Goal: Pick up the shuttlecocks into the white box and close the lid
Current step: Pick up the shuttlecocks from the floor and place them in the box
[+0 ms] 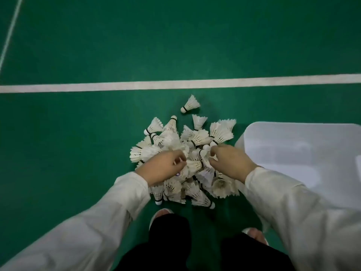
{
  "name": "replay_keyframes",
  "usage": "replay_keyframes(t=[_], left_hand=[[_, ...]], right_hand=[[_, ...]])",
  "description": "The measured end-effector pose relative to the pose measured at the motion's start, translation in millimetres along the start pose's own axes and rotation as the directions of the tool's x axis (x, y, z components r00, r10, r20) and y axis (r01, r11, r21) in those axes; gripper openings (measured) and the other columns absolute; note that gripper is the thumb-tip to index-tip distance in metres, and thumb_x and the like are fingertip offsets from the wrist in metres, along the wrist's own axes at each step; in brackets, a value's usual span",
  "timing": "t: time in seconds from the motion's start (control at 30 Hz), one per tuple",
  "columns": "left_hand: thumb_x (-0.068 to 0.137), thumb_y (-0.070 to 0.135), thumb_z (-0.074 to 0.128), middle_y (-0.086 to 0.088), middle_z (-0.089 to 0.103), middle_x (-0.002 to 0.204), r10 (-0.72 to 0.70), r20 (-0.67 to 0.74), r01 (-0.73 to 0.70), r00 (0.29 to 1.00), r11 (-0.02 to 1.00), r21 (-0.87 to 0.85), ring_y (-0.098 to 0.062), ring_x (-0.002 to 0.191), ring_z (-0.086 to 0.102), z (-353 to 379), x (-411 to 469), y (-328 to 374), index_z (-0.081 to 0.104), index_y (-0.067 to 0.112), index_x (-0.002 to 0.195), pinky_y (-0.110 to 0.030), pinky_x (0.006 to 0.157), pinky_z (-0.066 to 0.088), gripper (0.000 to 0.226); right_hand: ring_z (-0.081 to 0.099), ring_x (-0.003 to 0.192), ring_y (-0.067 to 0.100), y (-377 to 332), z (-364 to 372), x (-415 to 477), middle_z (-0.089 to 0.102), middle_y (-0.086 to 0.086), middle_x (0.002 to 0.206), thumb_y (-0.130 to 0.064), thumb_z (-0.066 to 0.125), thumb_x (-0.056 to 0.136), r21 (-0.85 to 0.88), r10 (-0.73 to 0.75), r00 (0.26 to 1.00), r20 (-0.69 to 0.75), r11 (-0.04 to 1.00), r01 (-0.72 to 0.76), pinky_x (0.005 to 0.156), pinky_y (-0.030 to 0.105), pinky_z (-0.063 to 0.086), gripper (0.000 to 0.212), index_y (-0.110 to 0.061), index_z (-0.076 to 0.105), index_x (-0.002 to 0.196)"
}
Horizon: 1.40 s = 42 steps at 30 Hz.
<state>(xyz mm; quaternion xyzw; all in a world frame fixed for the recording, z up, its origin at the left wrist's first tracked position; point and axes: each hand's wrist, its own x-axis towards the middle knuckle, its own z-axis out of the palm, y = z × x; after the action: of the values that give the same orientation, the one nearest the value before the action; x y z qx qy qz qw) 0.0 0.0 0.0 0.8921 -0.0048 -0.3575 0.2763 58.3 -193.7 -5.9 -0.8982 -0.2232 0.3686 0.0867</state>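
- You had dim, even light; the matte green court floor (78,45) darkened toward the corners.
- The white feather shuttlecocks (195,137) at the centre looked sharpest and cast only faint, soft shadows.
- Your pale long sleeves (88,231) were smeared by blur along the lower edge.
- The white painted court line (175,85) bowed slightly from wide-angle distortion.
- The smooth white plastic box (302,153) carried soft, pale reflections of light from above.

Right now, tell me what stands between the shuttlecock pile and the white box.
Nothing visible does. The shuttlecock pile lies right beside the white box; the left hand and right hand grip shuttlecocks in it.
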Motion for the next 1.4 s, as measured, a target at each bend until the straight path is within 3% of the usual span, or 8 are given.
replay_keyframes(t=[0.2,0.4,0.67,0.8,0.93,1.03,1.3,1.4], left_hand=[[0.093,0.033,0.046,0.000,0.063,0.099,0.101,-0.040,-0.095,0.994,0.987,0.132,-0.016,0.084,0.057,31.7,49.5,-27.8,0.058,0.017,0.105,-0.031,0.076,0.048,0.024],[0.093,0.033,0.042,0.000,0.060,0.088,0.183,-0.175,-0.115,0.967,0.934,0.338,-0.017,0.073,0.052,55.8,47.6,-29.6,0.053,0.017,0.089,-0.029,0.061,0.039,0.020],[0.089,0.038,0.052,-0.001,0.056,0.115,0.251,-0.169,-0.130,0.953,0.844,0.521,-0.021,0.105,0.053,98.7,14.9,-41.8,0.054,0.014,0.111,-0.033,0.074,0.046,0.032],[0.054,0.011,0.080,-0.003,0.062,0.075,0.295,-0.236,-0.089,0.926,0.778,0.622,-0.020,0.065,0.059,114.8,4.4,-62.6,0.060,0.014,0.075,-0.025,0.044,0.039,0.028],[0.085,0.010,0.056,-0.002,0.060,0.086,0.220,-0.402,-0.002,0.889,0.880,0.476,-0.021,0.080,0.056,120.4,-3.9,-68.6,0.056,0.013,0.090,-0.029,0.057,0.037,0.006],[0.096,0.025,0.043,-0.001,0.059,0.089,0.206,-0.546,-0.004,0.812,0.938,0.348,-0.021,0.084,0.055,113.9,-16.4,-65.1,0.056,0.012,0.092,-0.031,0.061,0.040,0.019],[0.091,0.040,0.048,0.011,0.052,0.071,0.069,-0.508,-0.027,0.858,0.996,0.088,-0.010,0.068,0.051,90.1,-41.2,-65.2,0.051,0.023,0.078,-0.022,0.062,0.037,0.022],[0.091,0.048,0.045,0.010,0.046,0.060,0.003,-0.530,0.029,0.848,0.998,0.052,-0.005,0.056,0.043,80.0,-50.5,-70.6,0.042,0.025,0.064,-0.024,0.059,0.036,0.036]], right_hand=[[0.056,0.089,0.026,3.8,54.4,41.7,0.055,0.006,0.092,-0.031,0.040,0.091,-0.062,-0.033,0.992,-0.122,0.998,0.025,0.069,0.033,0.044,0.028,-0.008,0.056,0.092],[0.052,0.106,0.028,4.7,86.1,41.4,0.059,0.009,0.109,-0.040,0.045,0.090,-0.089,-0.057,0.974,-0.220,0.995,0.038,0.077,0.036,0.045,0.036,-0.010,0.057,0.105],[0.045,0.114,0.028,10.4,107.2,34.4,0.054,0.012,0.118,-0.013,0.044,0.093,-0.146,-0.037,0.962,-0.272,0.989,-0.003,0.088,0.039,0.045,0.022,-0.005,0.058,0.106],[0.046,0.110,0.027,11.2,105.7,28.2,0.054,0.011,0.116,-0.009,0.041,0.093,-0.197,-0.050,0.957,-0.287,0.980,-0.008,0.087,0.039,0.046,0.023,-0.005,0.059,0.107],[0.053,0.100,0.029,1.6,95.6,13.9,0.057,0.011,0.108,-0.003,0.039,0.090,-0.162,-0.011,0.937,-0.348,0.986,-0.049,0.081,0.040,0.048,0.024,-0.004,0.056,0.107],[0.060,0.080,0.031,-8.0,89.5,-0.8,0.056,0.011,0.095,-0.003,0.040,0.090,-0.092,0.044,0.915,-0.402,0.992,-0.088,0.067,0.038,0.049,0.016,-0.003,0.055,0.096],[0.070,0.076,0.024,-39.6,86.7,-53.1,0.064,0.009,0.082,-0.009,0.040,0.094,0.510,0.282,0.859,-0.428,0.860,-0.027,0.057,0.027,0.048,0.019,-0.006,0.055,0.084],[0.058,0.064,0.019,-53.9,95.8,-58.6,0.065,0.010,0.083,-0.012,0.041,0.093,0.555,0.336,0.821,-0.461,0.831,-0.029,0.051,0.025,0.040,0.017,-0.005,0.056,0.088]])
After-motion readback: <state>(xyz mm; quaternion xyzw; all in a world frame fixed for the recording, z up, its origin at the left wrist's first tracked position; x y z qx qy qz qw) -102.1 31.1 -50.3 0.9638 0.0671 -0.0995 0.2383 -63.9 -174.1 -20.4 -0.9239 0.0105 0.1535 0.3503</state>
